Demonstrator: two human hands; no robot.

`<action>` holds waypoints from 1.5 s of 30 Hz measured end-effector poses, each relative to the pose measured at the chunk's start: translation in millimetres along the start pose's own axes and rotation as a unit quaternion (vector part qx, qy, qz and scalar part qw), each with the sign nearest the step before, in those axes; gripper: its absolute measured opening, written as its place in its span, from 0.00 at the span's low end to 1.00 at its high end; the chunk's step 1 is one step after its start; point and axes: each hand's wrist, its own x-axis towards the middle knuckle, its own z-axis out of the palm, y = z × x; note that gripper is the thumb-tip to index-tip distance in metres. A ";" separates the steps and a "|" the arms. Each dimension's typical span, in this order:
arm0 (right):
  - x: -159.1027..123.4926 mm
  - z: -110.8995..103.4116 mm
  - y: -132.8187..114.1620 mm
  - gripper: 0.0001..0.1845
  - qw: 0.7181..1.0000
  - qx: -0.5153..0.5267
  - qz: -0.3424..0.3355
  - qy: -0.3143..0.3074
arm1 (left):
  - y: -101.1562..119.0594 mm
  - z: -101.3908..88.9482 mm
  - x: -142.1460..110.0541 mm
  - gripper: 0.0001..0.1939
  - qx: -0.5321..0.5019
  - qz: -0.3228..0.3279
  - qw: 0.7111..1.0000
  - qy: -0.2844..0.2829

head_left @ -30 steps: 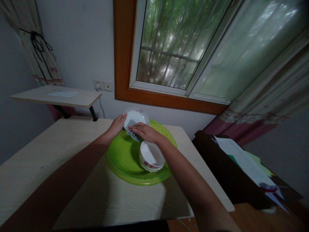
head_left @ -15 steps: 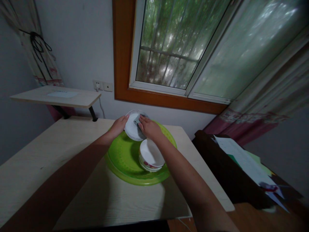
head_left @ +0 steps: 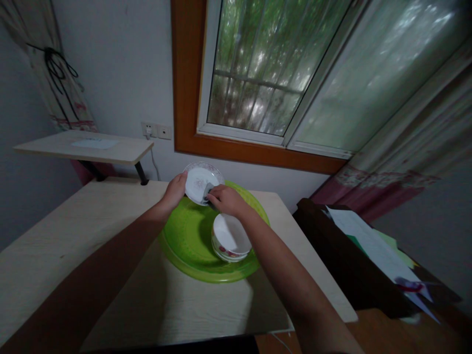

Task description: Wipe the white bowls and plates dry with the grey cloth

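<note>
My left hand [head_left: 175, 191] grips the left edge of a white plate [head_left: 199, 181] with a patterned rim, holding it tilted above the far side of a green basin [head_left: 184, 241]. Pinched in my right hand [head_left: 225, 199] is a small grey cloth [head_left: 207, 191], which touches the lower right part of the plate. Inside the basin, below my right wrist, sits a white bowl [head_left: 231, 236] with a red floral pattern, apparently stacked on other dishes.
The basin rests on a pale wooden table [head_left: 129, 295]. A raised shelf [head_left: 84, 147] stands at the table's back left, under a wall socket [head_left: 149, 129]. A window [head_left: 261, 73] is behind. To the right, papers [head_left: 368, 246] lie on dark furniture.
The plate has shifted slightly up and left and shows more of its face. My right hand has slid with the cloth from the plate's upper right down to its lower edge.
</note>
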 end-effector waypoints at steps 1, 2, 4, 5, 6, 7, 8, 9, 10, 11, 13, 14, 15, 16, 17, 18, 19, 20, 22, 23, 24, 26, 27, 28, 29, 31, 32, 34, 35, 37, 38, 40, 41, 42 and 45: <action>0.1 0.5 0.2 0.24 0.999 0.025 -0.023 -0.001 | -0.2 0.4 0.1 0.25 -0.007 -0.002 1.000 0.000; 0.1 0.9 0.0 0.24 0.998 0.050 -0.040 -0.002 | -1.1 0.6 0.6 0.25 -0.011 -0.002 1.000 -0.002; 0.0 1.6 -1.5 0.25 0.993 0.096 -0.062 -0.004 | -3.9 0.6 2.2 0.27 -0.006 0.003 1.000 -0.015; -0.1 2.1 -2.8 0.26 0.991 0.115 -0.068 -0.006 | -5.3 0.4 2.9 0.29 0.001 0.007 1.000 -0.024; -0.2 2.6 -4.4 0.26 0.989 0.131 -0.071 -0.009 | -6.4 0.2 3.3 0.30 0.009 0.010 0.999 -0.036; -0.1 3.4 -6.0 0.26 0.987 0.142 -0.075 -0.013 | -6.9 -0.1 3.4 0.32 0.017 0.013 0.999 -0.049; 0.0 4.4 -7.4 0.26 0.985 0.149 -0.079 -0.019 | -6.8 -0.3 3.1 0.33 0.022 0.014 0.998 -0.064; 0.4 5.6 -8.7 0.26 0.985 0.151 -0.084 -0.023 | -6.3 -0.4 2.5 0.34 0.024 0.015 0.996 -0.079; 0.9 6.8 -9.7 0.25 0.984 0.149 -0.089 -0.026 | -5.7 -0.2 1.8 0.35 0.023 0.015 0.995 -0.093; 1.5 8.1 -10.4 0.25 0.985 0.144 -0.094 -0.026 | -5.2 0.1 1.1 0.35 0.025 0.014 0.994 -0.106; 3.2 10.3 -11.0 0.25 0.986 0.128 -0.102 -0.023 | -5.9 1.3 0.8 0.35 0.034 0.013 0.992 -0.120; 4.1 11.2 -11.0 0.25 0.988 0.115 -0.105 -0.020 | -7.3 2.0 1.3 0.34 0.042 0.014 0.991 -0.124; 5.1 11.8 -10.9 0.25 0.989 0.100 -0.106 -0.016 | -9.3 2.7 2.1 0.34 0.049 0.016 0.991 -0.126; 6.0 12.3 -10.7 0.25 0.991 0.083 -0.105 -0.010 | -11.8 3.5 3.2 0.34 0.053 0.020 0.990 -0.131; 6.8 12.6 -10.4 0.26 0.993 0.065 -0.100 -0.003 | -14.3 4.1 4.4 0.33 0.055 0.027 0.988 -0.141; 7.4 12.9 -10.1 0.26 0.995 0.047 -0.092 0.005 | -16.7 4.7 5.6 0.33 0.058 0.034 0.987 -0.148; 7.9 13.2 -9.6 0.27 0.996 0.031 -0.081 0.013 | -18.5 5.2 6.6 0.32 0.061 0.041 0.985 -0.156; 8.1 13.5 -8.9 0.28 0.997 0.017 -0.068 0.022 | -19.7 5.6 7.3 0.31 0.064 0.048 0.984 -0.161; 8.0 14.4 -7.1 0.30 0.999 -0.009 -0.033 0.038 | -19.8 6.1 7.8 0.30 0.071 0.057 0.981 -0.169; 7.6 15.0 -5.8 0.31 0.999 -0.020 -0.013 0.047 | -18.8 6.2 7.6 0.30 0.074 0.058 0.980 -0.173; 7.1 15.8 -4.3 0.32 0.998 -0.031 0.008 0.055 | -17.4 6.1 7.1 0.30 0.077 0.056 0.980 -0.176; 5.7 17.3 -1.1 0.32 0.995 -0.049 0.052 0.070 | -14.1 5.4 5.8 0.30 0.082 0.045 0.980 -0.175; 4.9 17.9 0.4 0.32 0.993 -0.056 0.073 0.074 | -12.5 4.8 5.0 0.31 0.083 0.038 0.981 -0.170; 4.2 18.3 1.8 0.32 0.991 -0.063 0.092 0.077 | -11.3 4.1 4.3 0.31 0.084 0.034 0.983 -0.162; 3.4 18.3 2.8 0.32 0.988 -0.070 0.110 0.078 | -10.2 3.3 3.8 0.31 0.086 0.034 0.984 -0.154; 1.8 17.2 3.7 0.32 0.984 -0.084 0.136 0.073 | -8.9 1.9 3.1 0.31 0.093 0.038 0.985 -0.138; 1.1 15.9 3.5 0.32 0.983 -0.092 0.143 0.069 | -8.4 1.3 2.9 0.31 0.096 0.039 0.986 -0.129; -0.2 12.4 1.8 0.32 0.982 -0.107 0.147 0.052 | -7.9 0.2 3.1 0.30 0.094 0.038 0.989 -0.108; -0.7 10.4 0.5 0.32 0.981 -0.114 0.149 0.040 | -7.7 -0.3 3.3 0.29 0.089 0.037 0.990 -0.098; -1.6 6.6 -2.6 0.35 0.979 -0.126 0.161 0.012 | -7.4 -1.1 3.6 0.27 0.074 0.033 0.993 -0.082; -1.9 5.0 -4.0 0.37 0.977 -0.131 0.170 -0.003 | -7.4 -1.5 3.8 0.27 0.067 0.030 0.994 -0.077; -2.5 2.6 -6.2 0.40 0.973 -0.133 0.184 -0.025 | -7.5 -2.2 3.9 0.26 0.063 0.027 0.995 -0.066; -2.8 1.7 -6.9 0.41 0.974 -0.130 0.184 -0.033 | -7.5 -2.5 3.9 0.26 0.066 0.028 0.996 -0.060; -3.2 1.0 -7.3 0.41 0.976 -0.123 0.177 -0.039 | -7.7 -2.8 4.0 0.25 0.072 0.029 0.996 -0.054; -3.9 -0.8 -7.7 0.38 0.988 -0.081 0.124 -0.049 | -8.1 -3.2 4.5 0.24 0.095 0.037 0.994 -0.035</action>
